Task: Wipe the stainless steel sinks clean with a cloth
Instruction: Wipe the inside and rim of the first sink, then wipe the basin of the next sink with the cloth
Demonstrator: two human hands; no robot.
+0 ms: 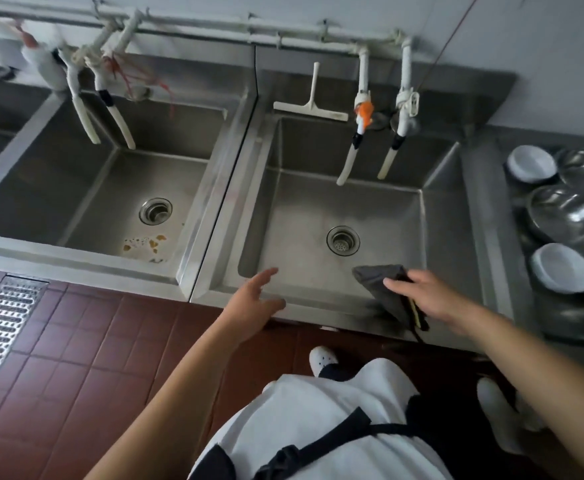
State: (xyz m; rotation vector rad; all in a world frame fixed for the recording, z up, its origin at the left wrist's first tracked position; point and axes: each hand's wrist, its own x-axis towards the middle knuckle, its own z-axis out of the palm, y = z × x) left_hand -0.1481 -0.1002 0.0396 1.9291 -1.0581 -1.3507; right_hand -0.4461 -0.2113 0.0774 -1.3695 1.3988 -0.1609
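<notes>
While the grey cloth point(389, 292) draped over the right sink's point(456, 188) near rim, the right hand point(429, 299) gripped it; the left hand point(254, 306) hovered open, empty, just left.

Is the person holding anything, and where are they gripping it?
The right hand holds a dark grey cloth by its near end, over the sink's front rim. The left hand is open and empty.
</notes>
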